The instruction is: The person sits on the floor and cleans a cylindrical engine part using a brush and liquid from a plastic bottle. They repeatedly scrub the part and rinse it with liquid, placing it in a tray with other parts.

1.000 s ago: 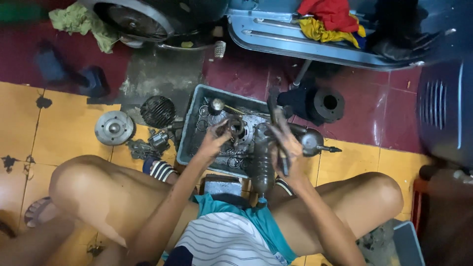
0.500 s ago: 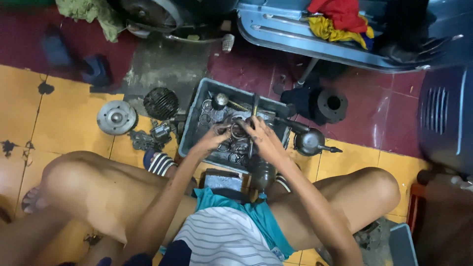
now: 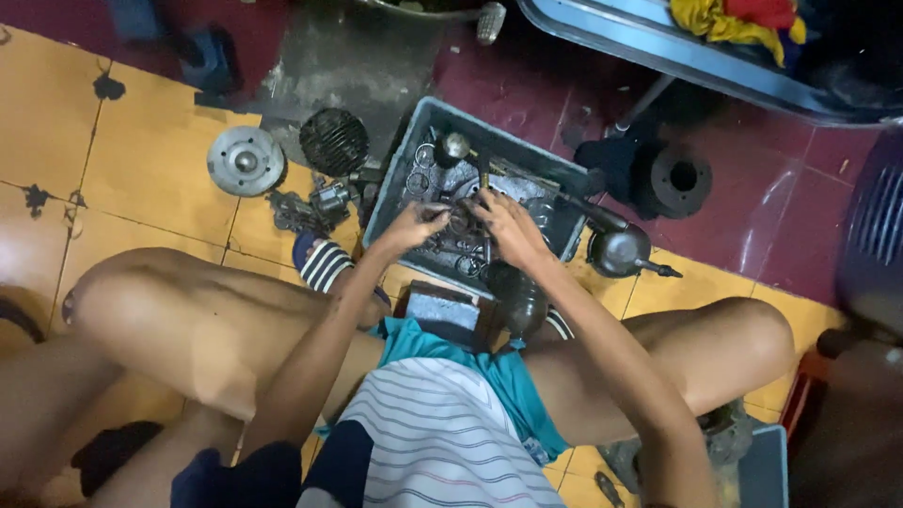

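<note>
At the upper left of the frame a round metal hub disc (image 3: pixel 245 161) lies flat on the yellow floor tile, and just to its right sits a dark finned cylinder part (image 3: pixel 334 141). Below those, a small greasy carburettor-like assembly (image 3: pixel 310 207) rests on the tile near a striped sandal (image 3: pixel 324 265).

In the middle of the frame stands a grey plastic tray (image 3: pixel 406 162) full of oily engine pieces. The left hand (image 3: pixel 414 226) reaches in from the lower left with its fingers curled and pinched on a small dark round part (image 3: pixel 458 222) in the middle of the tray. The right hand (image 3: pixel 508 224) meets it from the other side, fingers closed about the same part, with a thin metal tool (image 3: pixel 484 179) standing up just above the knuckles; whether that hand grips the tool I cannot tell.

Judging by the two hands bunched on one piece, the step in hand looks like fitting or working loose a small component of the engine assembly. The next move would seem to call for a steady hold by one hand while the other turns or presses, since the pieces look slick with oil.

To the right of the tray a small metal oil can (image 3: pixel 616 252) with a thin spout sits on the floor, and further to the upper right lies a black ring-shaped part (image 3: pixel 682 179).
</note>
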